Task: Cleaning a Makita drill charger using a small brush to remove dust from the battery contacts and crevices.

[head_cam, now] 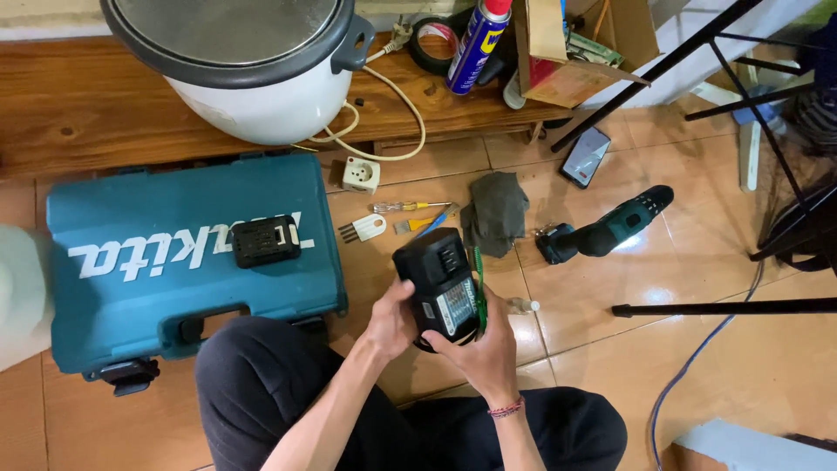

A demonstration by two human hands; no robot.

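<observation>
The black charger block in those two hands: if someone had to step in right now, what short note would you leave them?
Left hand: grips the black charger block's left side.
Right hand: holds its lower right side, with a green-handled tool along that edge.
Around: a black battery pack lies on the closed teal tool case. The teal drill lies on the tiled floor to the right, beside a grey rag and small screwdrivers.
Done: block is lifted off the floor.
Left: cannot tell; the block looks closed.

A home floor used as a makeshift repair spot.
Glossy orange floor tiles (610, 305), a white rice cooker (253, 70) at eleven o'clock, a teal plastic tool case (157, 288) at nine.
</observation>
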